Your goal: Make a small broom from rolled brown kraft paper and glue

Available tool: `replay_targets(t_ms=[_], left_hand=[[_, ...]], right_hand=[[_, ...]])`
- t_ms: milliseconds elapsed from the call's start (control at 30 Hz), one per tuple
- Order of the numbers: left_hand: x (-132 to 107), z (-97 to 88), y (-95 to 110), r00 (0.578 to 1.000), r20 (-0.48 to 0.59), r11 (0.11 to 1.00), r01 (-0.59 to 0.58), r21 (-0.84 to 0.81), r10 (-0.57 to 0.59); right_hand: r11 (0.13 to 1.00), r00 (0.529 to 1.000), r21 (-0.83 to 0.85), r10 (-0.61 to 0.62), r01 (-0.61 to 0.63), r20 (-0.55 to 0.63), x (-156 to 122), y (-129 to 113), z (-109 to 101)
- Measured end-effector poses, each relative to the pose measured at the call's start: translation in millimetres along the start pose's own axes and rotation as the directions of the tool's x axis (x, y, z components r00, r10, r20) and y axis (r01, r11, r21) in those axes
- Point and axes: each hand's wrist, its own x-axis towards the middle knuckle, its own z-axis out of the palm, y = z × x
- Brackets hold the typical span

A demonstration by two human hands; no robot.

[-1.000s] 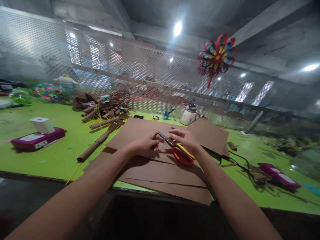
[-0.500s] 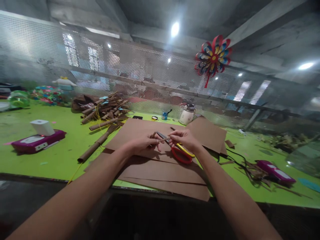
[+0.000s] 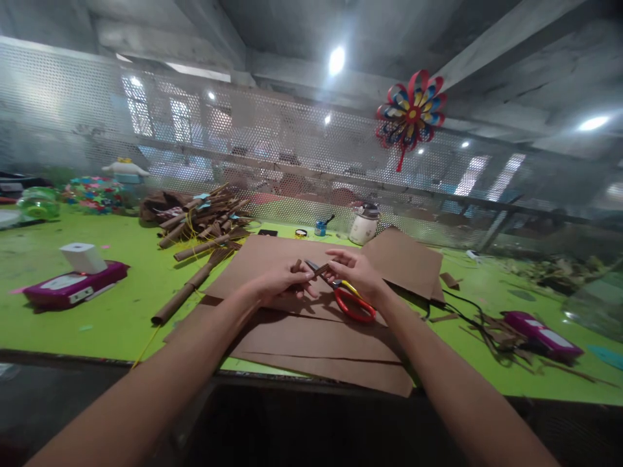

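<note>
The 2 hands (image 3: pixel 287 281) pinch a small brown strip (image 3: pixel 321 269) near scissors (image 3: pixel 337 285), over brown sheets (image 3: pixel 311 334).

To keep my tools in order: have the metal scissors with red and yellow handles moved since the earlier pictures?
No; the scissors show no clear shift in any direction against the small blue jar.

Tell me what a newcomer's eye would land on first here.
Probably the red, blue and yellow flower ornament, high up, right of centre. Next, the red-and-yellow-handled scissors beside the right hand, over the brown sheets. The lime-green tabletop, spanning the view below, also stands out.
</note>
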Motion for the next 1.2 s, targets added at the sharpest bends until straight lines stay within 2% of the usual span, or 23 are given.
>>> replay_targets(t_ms=[133,233,367,467,600,667,733,767,867,1033,1200], left_hand=[[5,5.7,-2,0.996,0.005,0.996,-0.084,0.031,0.084],[6,8.8,-4,0.989,0.002,0.988,-0.150,0.036,0.150],[4,10.2,-3,0.977,-0.060,0.964,-0.189,0.189,0.203],[3,9.6,-1,0.966,-0.138,0.933,-0.168,0.318,0.220],[4,5.7,1,0.962,-0.129,0.901,-0.174,0.397,0.242],[5,3.1,1,0.942,-0.181,0.889,-0.187,0.417,0.283],[5,1.1,1,0.917,-0.223,0.892,-0.225,0.393,0.330],[4,0.6,1,0.917,-0.209,0.897,-0.250,0.364,0.341],[3,0.1,3,0.943,-0.132,0.926,-0.261,0.272,0.304],[-1,-0.9,7,0.951,-0.233,0.960,-0.146,0.237,0.202],[0,2.1,6,0.956,-0.169,0.955,-0.201,0.217,0.240]], right_hand=[[0.980,0.992,0.170,0.118,-0.107,-0.053,1,12,12],[0.973,0.989,0.199,0.131,-0.116,-0.067,-1,15,20],[0.991,0.989,0.027,0.133,-0.132,-0.068,-5,9,24],[0.988,0.995,-0.121,0.101,-0.100,-0.004,-7,4,23],[0.973,0.995,-0.228,0.055,-0.035,0.079,-7,2,18],[0.956,0.992,-0.294,0.028,0.008,0.120,-8,0,17],[0.928,0.984,-0.369,0.012,0.056,0.179,-10,-4,17],[0.911,0.978,-0.404,0.009,0.078,0.210,-11,-6,17],[0.888,0.965,-0.448,0.019,0.104,0.260,-13,-9,19],[0.951,0.960,-0.309,0.073,0.014,0.269,-11,-4,15],[0.964,0.956,-0.267,0.092,-0.015,0.278,-10,3,12]])
